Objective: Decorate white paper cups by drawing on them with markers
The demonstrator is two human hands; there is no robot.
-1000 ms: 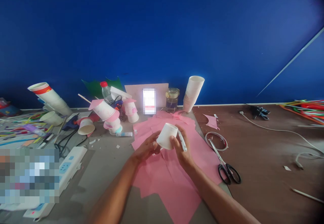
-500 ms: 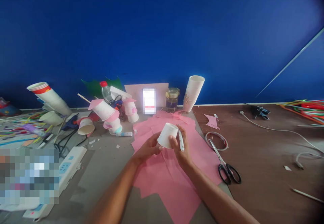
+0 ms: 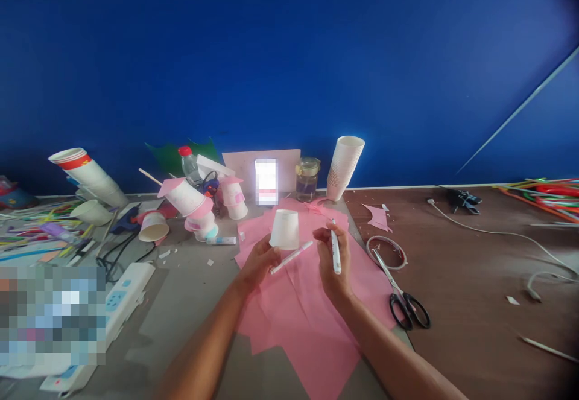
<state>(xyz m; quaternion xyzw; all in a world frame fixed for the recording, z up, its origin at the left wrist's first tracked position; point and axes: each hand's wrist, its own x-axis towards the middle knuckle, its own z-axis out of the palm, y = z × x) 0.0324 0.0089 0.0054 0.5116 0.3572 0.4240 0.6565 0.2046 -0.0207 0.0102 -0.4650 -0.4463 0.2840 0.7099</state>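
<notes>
The left hand (image 3: 261, 261) has its fingers closed on the lower left edge of a white paper cup (image 3: 284, 231), which is upside down and slightly tilted, its wide mouth downward. The right hand (image 3: 333, 258), apart from the cup, grips a white marker (image 3: 335, 250) that runs along the curled fingers and points away from the person. A slim white stick (image 3: 294, 255) slants just in front of the cup, its near end by the left thumb; whether that hand holds it cannot be told. Beneath both hands spread overlapping sheets of pink paper (image 3: 323, 333). Just right of the paper, a roll of tape (image 3: 371, 244) lies flat, with the blades of black-handled scissors (image 3: 411, 311) reaching over its ring. Behind the paper, a lit screen (image 3: 266, 181) stands before a pale pink board (image 3: 237, 163), with a lidded jar (image 3: 307, 183) beside it and a leaning stack of white cups (image 3: 346, 168) to the right. Left of the sheets lies another marker (image 3: 221, 240), near cups trimmed with pink paper (image 3: 185, 196). Farther left are a white power strip (image 3: 120, 294) and a leaning stack of red-banded cups (image 3: 88, 174). A blue wall (image 3: 289, 56) rises behind everything.
</notes>
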